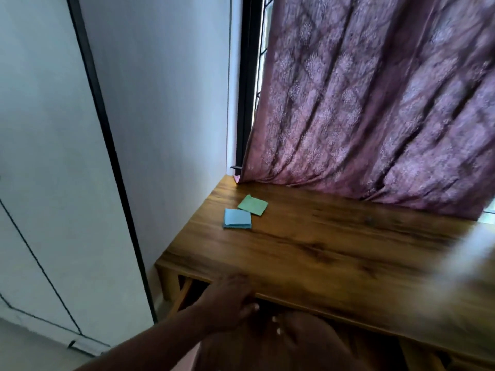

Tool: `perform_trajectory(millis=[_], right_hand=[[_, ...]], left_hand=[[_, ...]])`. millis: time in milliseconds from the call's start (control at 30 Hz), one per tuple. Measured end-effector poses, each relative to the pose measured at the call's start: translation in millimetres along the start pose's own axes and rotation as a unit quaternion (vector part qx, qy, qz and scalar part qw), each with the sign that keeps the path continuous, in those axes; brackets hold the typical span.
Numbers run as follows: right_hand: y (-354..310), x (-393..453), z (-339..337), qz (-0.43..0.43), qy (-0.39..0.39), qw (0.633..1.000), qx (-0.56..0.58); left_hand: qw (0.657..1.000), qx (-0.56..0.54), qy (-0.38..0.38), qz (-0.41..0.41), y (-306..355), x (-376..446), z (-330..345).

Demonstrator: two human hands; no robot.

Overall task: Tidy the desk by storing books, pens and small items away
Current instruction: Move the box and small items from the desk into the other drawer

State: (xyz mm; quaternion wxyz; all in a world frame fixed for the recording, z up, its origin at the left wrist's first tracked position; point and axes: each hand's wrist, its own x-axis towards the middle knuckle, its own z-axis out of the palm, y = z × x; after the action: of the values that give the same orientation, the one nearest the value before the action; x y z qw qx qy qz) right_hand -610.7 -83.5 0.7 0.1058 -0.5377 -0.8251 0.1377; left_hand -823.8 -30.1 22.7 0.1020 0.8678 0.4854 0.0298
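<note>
Left hand (pixel 230 301) sits at the desk's (pixel 334 253) front edge near the left corner, fingers curled under the lip; whether they grip anything there, can't tell. Right hand: only a pale blur at the right edge, state unreadable. Blue sticky-note pad (pixel 237 218) and green sticky-note pad (pixel 253 205) lie touching at the back left corner, below the curtain (pixel 375 103). Risk: pads are far from either hand; a hasty reach could knock them off the left edge.
</note>
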Motion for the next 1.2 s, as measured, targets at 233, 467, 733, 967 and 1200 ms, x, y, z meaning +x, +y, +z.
perform_trajectory(millis=[233,467,733,967,1200], right_hand=[[45,123,-56,-0.044,0.076,0.992,-0.086],[77,265,-59,0.040,-0.018,0.993,-0.105],[95,360,3,0.069,-0.080,0.991,-0.080],[88,310,2,0.135,0.005,0.986,-0.098],[57,143,-3,0.164,-0.031,0.973,-0.158]], left_hand=[[0.985,0.103,0.004,-0.136,-49,100,-38],[0.974,0.056,0.017,-0.217,-107,191,-29],[0.968,-0.022,0.052,-0.245,-119,205,36],[0.977,-0.007,0.078,-0.197,-109,177,38],[0.996,0.003,0.013,-0.085,-61,92,56]])
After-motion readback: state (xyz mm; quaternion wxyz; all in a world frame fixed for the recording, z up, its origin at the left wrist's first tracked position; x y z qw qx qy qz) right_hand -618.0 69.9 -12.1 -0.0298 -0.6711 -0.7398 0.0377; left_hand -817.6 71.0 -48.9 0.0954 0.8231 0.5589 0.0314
